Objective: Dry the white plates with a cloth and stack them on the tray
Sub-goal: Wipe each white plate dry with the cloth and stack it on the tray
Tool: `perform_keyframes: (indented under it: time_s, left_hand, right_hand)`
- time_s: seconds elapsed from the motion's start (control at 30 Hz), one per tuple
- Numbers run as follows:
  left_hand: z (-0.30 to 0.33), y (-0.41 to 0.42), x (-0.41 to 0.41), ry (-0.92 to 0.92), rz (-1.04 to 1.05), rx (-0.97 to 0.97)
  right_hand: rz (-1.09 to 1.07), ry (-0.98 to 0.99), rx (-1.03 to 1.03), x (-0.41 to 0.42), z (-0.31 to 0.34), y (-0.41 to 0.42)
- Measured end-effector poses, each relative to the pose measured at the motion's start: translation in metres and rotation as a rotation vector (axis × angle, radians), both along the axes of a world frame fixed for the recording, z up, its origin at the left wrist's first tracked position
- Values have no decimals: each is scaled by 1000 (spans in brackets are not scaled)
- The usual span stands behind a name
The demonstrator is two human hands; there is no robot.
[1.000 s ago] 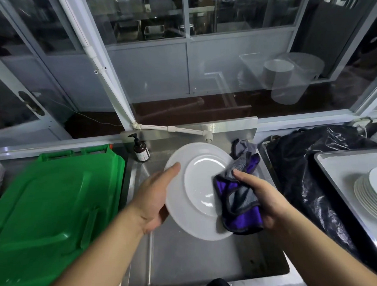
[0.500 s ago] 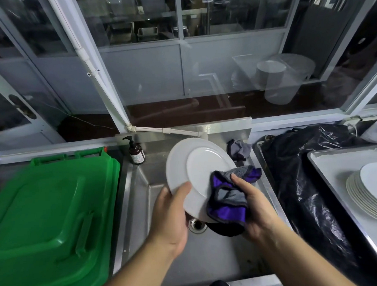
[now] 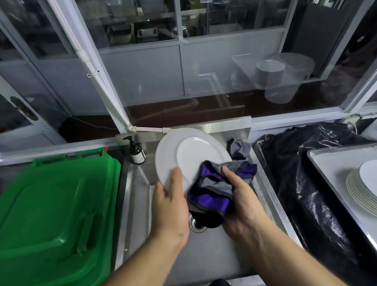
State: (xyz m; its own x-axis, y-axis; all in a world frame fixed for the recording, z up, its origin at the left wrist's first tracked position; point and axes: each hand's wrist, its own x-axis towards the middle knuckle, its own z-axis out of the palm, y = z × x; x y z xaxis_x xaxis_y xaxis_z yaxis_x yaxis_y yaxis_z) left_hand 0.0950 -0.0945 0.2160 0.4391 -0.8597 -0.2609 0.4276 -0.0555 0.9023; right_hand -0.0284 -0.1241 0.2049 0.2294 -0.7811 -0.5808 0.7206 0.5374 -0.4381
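We are drying a white plate [image 3: 189, 155] over the steel sink [image 3: 217, 257], the wiping step of the job by our reading. Our left hand [image 3: 170, 208] is gripping the plate's near rim, thumb curled over its face, tilting it above the drain [image 3: 196, 225]. Our right hand [image 3: 241, 202] is bunching a purple-and-grey cloth [image 3: 216, 186] in curled fingers and pressing it against the plate's lower right edge. Dried plates are sitting in a stack [image 3: 367, 192] on the tray [image 3: 332, 160] at the far right, so the next move, we judge, is calling for a carry across the black plastic bag [image 3: 310, 190] to set this plate on top. A green bin lid [image 3: 50, 213] is lying along the sink's left edge, a brown pump bottle [image 3: 136, 152] standing at its back left corner, a second grey cloth [image 3: 238, 147] resting at its back right. Glass-panelled walls are closing the room behind.
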Motion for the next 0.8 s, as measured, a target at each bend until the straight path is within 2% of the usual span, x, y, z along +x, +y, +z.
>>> perform_keyframes:
  time_s: [0.17,0.23,0.33,0.47,0.6,0.7,0.8]
  left_hand:
    - [0,6,23,53,-115,43]
    - [13,0,44,68,-274,104]
    - [30,-8,64,-2,-474,179]
    - [30,-7,55,-48,-302,147]
    - [14,3,17,46,-108,76]
    - [-1,14,-2,71,-75,31]
    - [1,17,11,155,-162,15]
  right_hand:
    - [97,100,-25,-19,-2,-1]
    - [191,147,-62,-30,3,-6]
    - [273,196,-113,-39,13,-13]
    - [219,151,-124,-33,22,-18]
    - [89,53,-51,-14,16,-7]
    - [50,41,-14,-10,7,3]
    - [110,104,-18,-25,3,2]
